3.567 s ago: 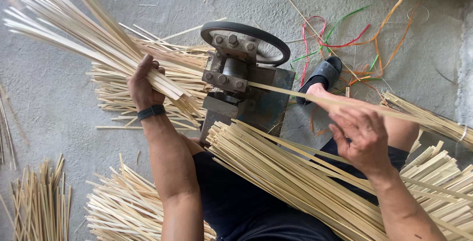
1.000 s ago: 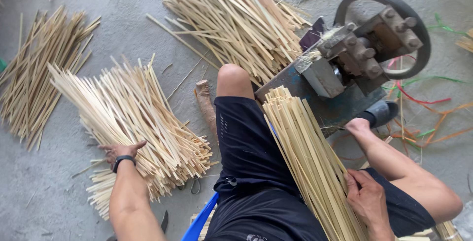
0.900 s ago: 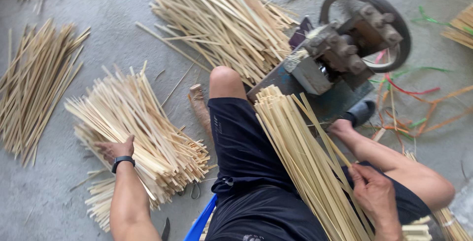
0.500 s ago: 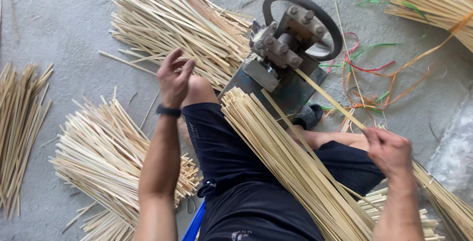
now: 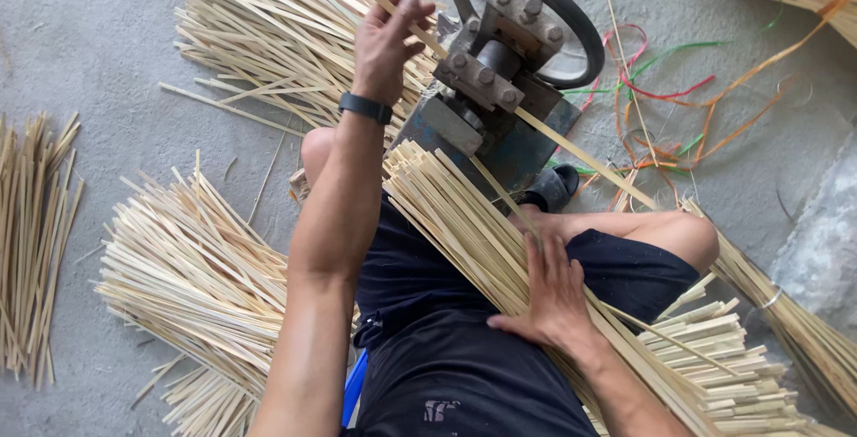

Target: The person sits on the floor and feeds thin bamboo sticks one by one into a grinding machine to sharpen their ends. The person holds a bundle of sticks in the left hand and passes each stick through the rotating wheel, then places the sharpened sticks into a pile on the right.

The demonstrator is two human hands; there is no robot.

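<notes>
You feed pale bamboo strips through a wheel-driven metal splitter.

Your left hand [image 5: 386, 40] pinches a thin pale bamboo strip [image 5: 571, 147] leaving the grey metal splitting machine [image 5: 500, 89], likely to guide it out; your right hand [image 5: 553, 299], fingers spread flat, steadies the bundle of bamboo strips [image 5: 464, 223] across your lap.

Pale straw-yellow bamboo strips [image 5: 464, 223] across the lap; dark navy shorts [image 5: 446, 348]; black wristband [image 5: 364, 108]; grey-blue metal machine [image 5: 482, 124], black wheel rim [image 5: 571, 17]; red, green and orange ribbons [image 5: 678, 89]; mottled grey concrete floor [image 5: 107, 44]; black sandal [image 5: 552, 189]
</notes>
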